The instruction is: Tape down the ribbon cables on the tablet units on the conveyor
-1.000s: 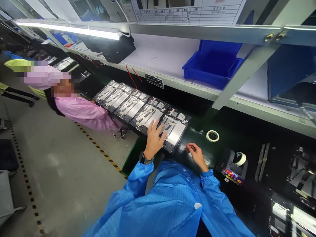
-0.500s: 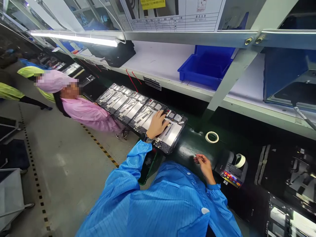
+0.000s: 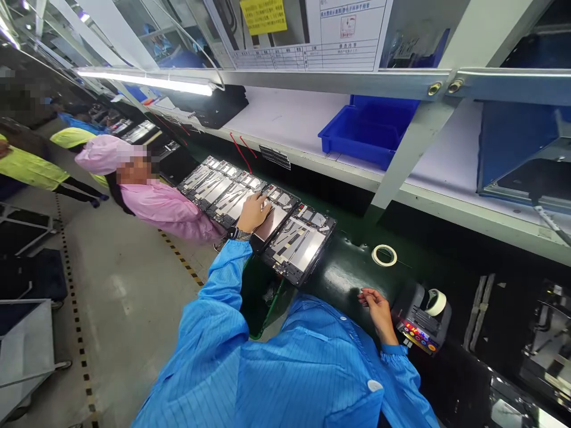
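Note:
Opened tablets with bare internals lie in a row on the bench. My left hand (image 3: 254, 214), wearing a dark watch, rests with its fingers extended over the second tablet from the right (image 3: 273, 221). The rightmost tablet (image 3: 303, 242) lies a short way right of that hand. My right hand (image 3: 377, 306) is low over the dark green bench top (image 3: 341, 267), its thumb and fingers drawn together; whatever is between them is too small to make out. Close to its right stands a tape dispenser (image 3: 422, 324) with a lit panel and a tape roll (image 3: 436, 302).
A ring of tape (image 3: 384, 255) lies on the bench. A blue bin (image 3: 368, 131) stands on the white shelf (image 3: 285, 110) behind. At the left a co-worker in pink (image 3: 163, 205) sits by the row. More opened devices (image 3: 551, 333) lie at the right.
My left hand has moved left from the rightmost tablet to the one beside it. My right hand stays near the dispenser, fingers still together. The view has shifted slightly.

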A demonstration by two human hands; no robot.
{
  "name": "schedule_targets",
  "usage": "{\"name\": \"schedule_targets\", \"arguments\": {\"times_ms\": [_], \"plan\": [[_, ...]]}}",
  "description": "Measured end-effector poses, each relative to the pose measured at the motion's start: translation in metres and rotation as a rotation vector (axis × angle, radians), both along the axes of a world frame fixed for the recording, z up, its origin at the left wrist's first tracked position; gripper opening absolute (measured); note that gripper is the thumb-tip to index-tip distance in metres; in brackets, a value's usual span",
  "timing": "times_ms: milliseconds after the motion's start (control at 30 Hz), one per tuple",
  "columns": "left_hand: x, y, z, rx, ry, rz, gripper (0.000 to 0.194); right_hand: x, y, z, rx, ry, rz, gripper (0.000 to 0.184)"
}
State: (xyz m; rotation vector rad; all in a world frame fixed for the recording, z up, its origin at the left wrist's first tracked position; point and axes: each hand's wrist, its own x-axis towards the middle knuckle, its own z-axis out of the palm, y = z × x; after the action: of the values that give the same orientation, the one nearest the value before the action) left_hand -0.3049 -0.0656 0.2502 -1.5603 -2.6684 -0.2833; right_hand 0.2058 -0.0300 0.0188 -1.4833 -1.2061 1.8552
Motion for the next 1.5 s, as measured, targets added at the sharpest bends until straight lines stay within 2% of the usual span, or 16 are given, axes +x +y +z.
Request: {"name": "schedule_targets", "arguments": {"times_ms": [200, 367, 500, 600, 667, 767, 833, 1100, 1233, 1500], "plan": [[-0.002, 0.014, -0.003, -0.047, 0.058, -0.013, 0.051, -0.001, 0.000, -0.002, -0.011, -0.012, -0.013, 0.047], [0.007, 0.018, -0.006, -0.027, 0.053, 0.006, 0.046, 0.003, -0.003, -0.008, -0.006, -0.017, -0.013, 0.046], [0.006, 0.016, -0.009, 0.007, 0.029, 0.005, 0.050, 0.006, -0.004, -0.012, 0.013, -0.005, -0.026, 0.047], [-0.009, 0.006, -0.007, 0.042, -0.006, 0.015, 0.052, 0.008, -0.003, -0.014, 0.008, -0.020, -0.039, 0.047], [-0.023, -0.004, -0.004, 0.060, -0.012, 0.076, 0.052, 0.011, -0.002, -0.017, 0.006, -0.024, -0.050, 0.046], [-0.043, -0.017, 0.000, 0.036, -0.002, 0.159, 0.054, 0.016, 0.000, -0.021, -0.002, -0.022, -0.066, 0.046], [-0.051, -0.020, 0.001, 0.002, 0.003, 0.166, 0.055, 0.019, 0.001, -0.023, -0.015, -0.033, -0.064, 0.046], [-0.054, -0.010, -0.006, -0.046, 0.057, 0.117, 0.058, 0.017, 0.002, -0.014, -0.010, -0.065, -0.060, 0.045], [-0.061, -0.008, -0.003, -0.054, 0.063, 0.098, 0.056, 0.017, -0.002, -0.018, -0.019, -0.067, -0.066, 0.045], [-0.098, 0.008, 0.018, -0.019, 0.067, 0.310, 0.057, 0.023, -0.003, -0.030, -0.031, -0.084, -0.077, 0.046]]}}
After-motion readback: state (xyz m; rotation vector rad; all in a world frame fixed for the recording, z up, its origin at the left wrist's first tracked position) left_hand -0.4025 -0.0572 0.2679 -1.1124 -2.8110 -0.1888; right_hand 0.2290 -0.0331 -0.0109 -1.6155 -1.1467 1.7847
